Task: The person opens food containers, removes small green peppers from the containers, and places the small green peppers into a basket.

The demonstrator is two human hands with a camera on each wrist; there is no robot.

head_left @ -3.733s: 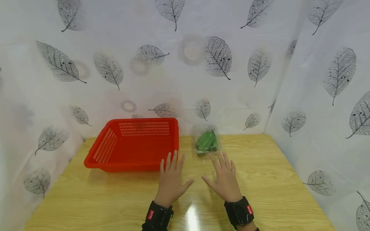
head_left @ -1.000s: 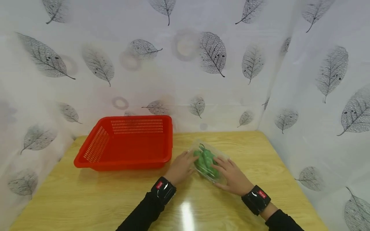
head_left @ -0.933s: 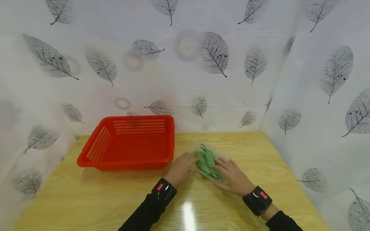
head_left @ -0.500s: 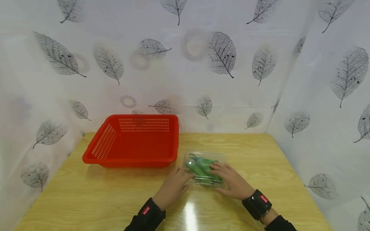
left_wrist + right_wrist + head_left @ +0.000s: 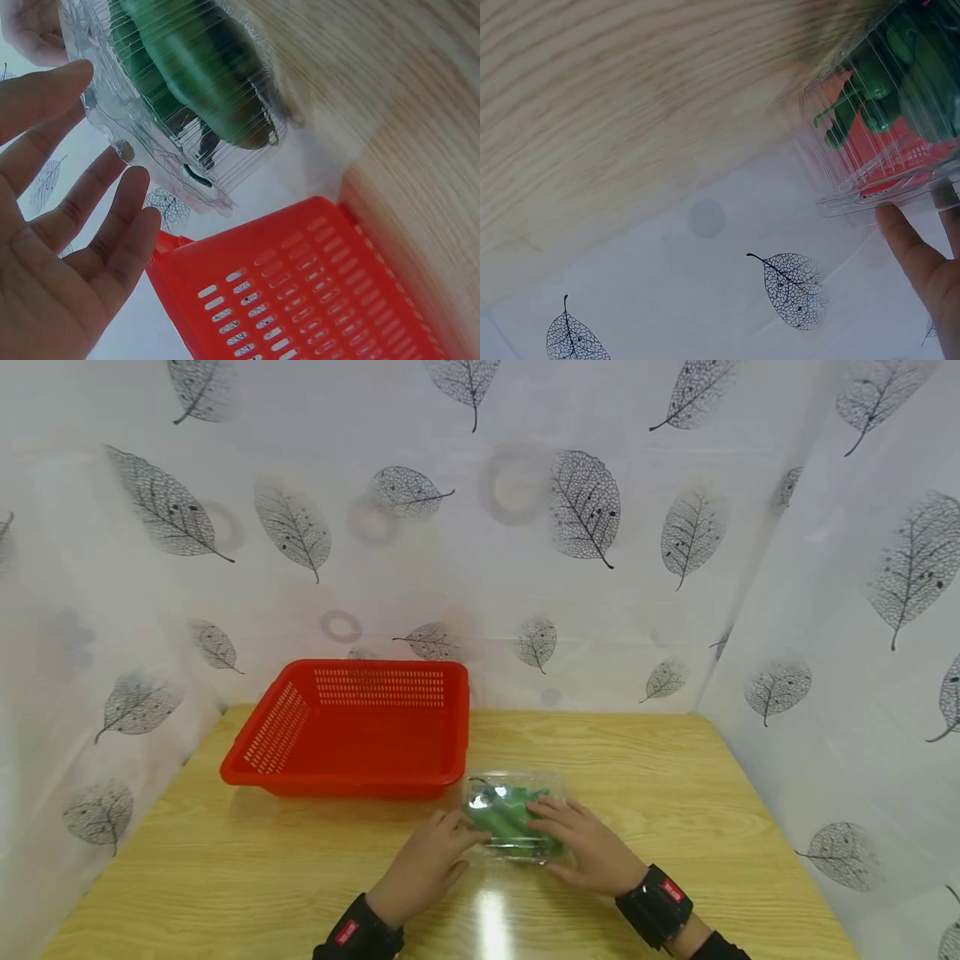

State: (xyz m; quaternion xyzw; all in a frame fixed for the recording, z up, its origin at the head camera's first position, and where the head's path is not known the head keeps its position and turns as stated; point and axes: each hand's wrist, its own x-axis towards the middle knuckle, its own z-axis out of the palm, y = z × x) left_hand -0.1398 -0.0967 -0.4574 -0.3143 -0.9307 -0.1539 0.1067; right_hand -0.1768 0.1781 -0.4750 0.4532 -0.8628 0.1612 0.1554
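Observation:
A clear plastic box point(image 5: 517, 844) of green peppers point(image 5: 501, 812) lies on the wooden table in front of the person. My left hand point(image 5: 429, 862) touches its left side with loosely bent fingers. From the right, my right hand point(image 5: 595, 856) has its fingers spread on the lid and side. In the left wrist view, fingertips meet the ridged box's rim point(image 5: 139, 150), and peppers point(image 5: 187, 60) show through its wall. The right wrist view has one finger point(image 5: 904, 236) at the rim, with pepper stems point(image 5: 840, 109) visible inside; the rest of that hand is cut off.
A red slotted plastic basket point(image 5: 345, 786) stands at the back left, close to the box's left corner. Table surface point(image 5: 637, 760) extends to the right. A white leaf-print sheet point(image 5: 495, 577) hangs behind and along both sides.
The hands went from hovering over the table to the box. They brought it nearer from the back, turned it, and have since shifted it left and closer.

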